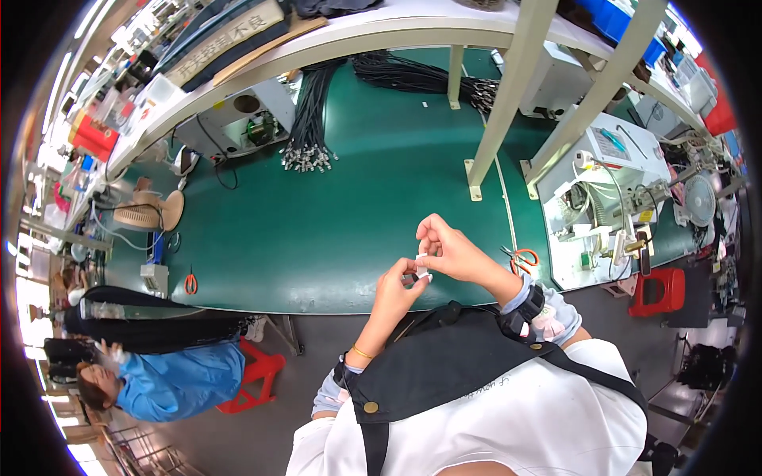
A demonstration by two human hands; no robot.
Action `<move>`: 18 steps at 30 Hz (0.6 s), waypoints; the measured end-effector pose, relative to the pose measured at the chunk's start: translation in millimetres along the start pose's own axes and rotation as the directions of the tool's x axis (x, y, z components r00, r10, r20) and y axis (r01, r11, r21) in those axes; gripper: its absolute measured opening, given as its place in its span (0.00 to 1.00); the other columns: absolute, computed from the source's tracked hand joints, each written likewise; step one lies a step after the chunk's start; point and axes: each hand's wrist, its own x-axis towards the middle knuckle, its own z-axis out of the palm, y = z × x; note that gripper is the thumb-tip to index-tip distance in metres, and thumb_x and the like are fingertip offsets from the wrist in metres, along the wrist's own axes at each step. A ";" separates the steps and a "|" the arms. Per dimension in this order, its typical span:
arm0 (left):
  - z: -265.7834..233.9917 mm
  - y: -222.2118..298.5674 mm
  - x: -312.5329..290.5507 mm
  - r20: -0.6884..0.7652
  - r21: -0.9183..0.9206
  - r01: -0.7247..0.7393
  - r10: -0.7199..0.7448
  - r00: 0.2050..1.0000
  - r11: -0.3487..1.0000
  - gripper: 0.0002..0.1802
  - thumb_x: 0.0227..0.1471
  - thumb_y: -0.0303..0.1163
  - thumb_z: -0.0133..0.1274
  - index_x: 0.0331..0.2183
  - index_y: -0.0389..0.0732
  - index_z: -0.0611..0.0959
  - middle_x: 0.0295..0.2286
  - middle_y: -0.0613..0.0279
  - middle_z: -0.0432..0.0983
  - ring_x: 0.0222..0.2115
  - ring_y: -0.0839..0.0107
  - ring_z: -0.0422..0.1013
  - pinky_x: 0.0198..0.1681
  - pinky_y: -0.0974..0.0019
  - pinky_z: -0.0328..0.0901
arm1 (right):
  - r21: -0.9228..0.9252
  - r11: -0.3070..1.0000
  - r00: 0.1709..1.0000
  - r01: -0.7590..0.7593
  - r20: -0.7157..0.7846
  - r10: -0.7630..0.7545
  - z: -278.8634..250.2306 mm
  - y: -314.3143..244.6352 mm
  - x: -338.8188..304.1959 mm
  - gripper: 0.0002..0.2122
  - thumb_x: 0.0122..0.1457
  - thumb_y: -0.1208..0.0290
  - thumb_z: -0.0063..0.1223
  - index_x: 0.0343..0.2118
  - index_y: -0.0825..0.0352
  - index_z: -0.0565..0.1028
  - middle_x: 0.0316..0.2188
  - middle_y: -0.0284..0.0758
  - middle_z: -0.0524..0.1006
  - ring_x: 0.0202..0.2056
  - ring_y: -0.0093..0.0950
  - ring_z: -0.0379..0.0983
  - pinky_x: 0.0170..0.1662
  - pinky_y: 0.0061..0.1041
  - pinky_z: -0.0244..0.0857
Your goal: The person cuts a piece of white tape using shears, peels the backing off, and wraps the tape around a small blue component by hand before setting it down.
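Orange-handled snips (190, 281) lie on our green worktop (262, 238); near its front edge, with our left hand (394, 292) we pinch a small white piece (422, 268), our right hand (452, 252) grasping it too; pliers (517, 255) lie farther right.

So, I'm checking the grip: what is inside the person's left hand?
A small white piece shows in the left hand; the grip covers part of it, hiding its full shape.

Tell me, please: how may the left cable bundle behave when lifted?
The cables are probably floppy, being thin and gently curved. They might tangle, as many lie close together. Their silver ends, fanned out, would likely swing.
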 end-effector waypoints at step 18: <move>45.7 0.5 29.8 0.570 -0.431 0.373 -0.072 0.818 0.821 0.19 0.49 0.22 0.47 0.45 0.36 0.66 0.39 0.56 0.70 0.38 0.75 0.68 0.34 0.71 0.68 | -0.023 0.998 0.971 -0.058 -0.232 0.051 -58.6 47.7 -30.8 0.16 0.45 0.79 0.57 0.30 0.65 0.59 0.24 0.31 0.72 0.28 0.19 0.69 0.35 0.22 0.61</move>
